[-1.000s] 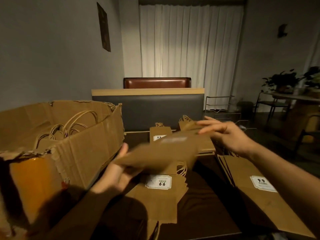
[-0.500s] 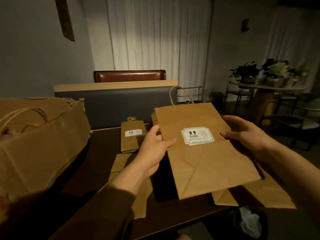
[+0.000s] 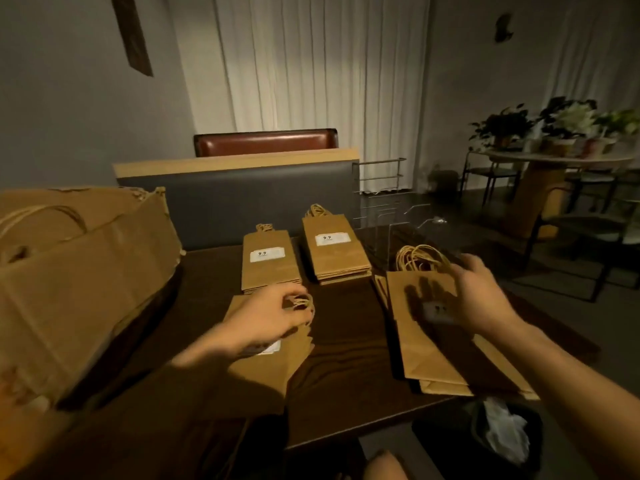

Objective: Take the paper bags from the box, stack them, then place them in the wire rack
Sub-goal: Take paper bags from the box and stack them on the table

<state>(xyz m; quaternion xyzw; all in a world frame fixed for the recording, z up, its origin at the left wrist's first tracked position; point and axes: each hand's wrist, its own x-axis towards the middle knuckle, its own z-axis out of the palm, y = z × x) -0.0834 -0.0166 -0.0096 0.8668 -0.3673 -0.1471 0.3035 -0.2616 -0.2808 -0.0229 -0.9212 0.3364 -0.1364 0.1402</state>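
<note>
On dark woodgrain table (image 3: 346,358), left hand (image 3: 273,317) pinches twisted-cord handles (image 3: 299,302); right hand (image 3: 481,296) hovers released over flat kraft bags (image 3: 426,355).

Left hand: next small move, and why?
Probably close the left hand on the twine handles and lift that top bag off the near-left pile. Its fingers curl around the handles already; the right hand hovers over the right stack.

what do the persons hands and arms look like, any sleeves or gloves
Both hands are bare: no gloves, rings or watch visible. The left hand and the right hand lead into bare forearms; no sleeve shows on either arm in this dim view.
</note>
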